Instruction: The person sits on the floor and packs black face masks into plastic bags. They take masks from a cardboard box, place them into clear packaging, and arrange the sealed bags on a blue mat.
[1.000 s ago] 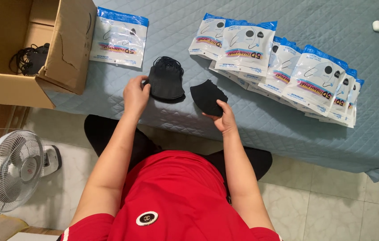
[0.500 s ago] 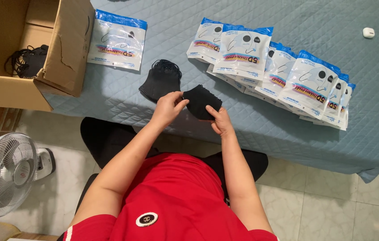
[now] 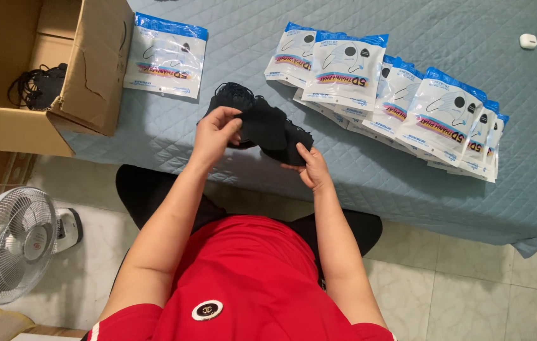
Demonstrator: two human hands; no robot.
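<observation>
Black masks (image 3: 268, 126) now stacked together, lifted; left hand (image 3: 217, 131), right hand (image 3: 313, 167) grip closed on them.

Black masks (image 3: 268, 129) (grey-blue quilted cover (image 3: 230, 57))

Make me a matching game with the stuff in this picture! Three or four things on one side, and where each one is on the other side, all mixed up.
Things:
1. black face masks
2. cardboard box
3. fan
4. single mask packet

Places:
A. on the floor, lower left
B. beside the box, lying alone
C. held by both hands
D. at the table's left end

Pairs: 1-C, 2-D, 3-A, 4-B
</observation>
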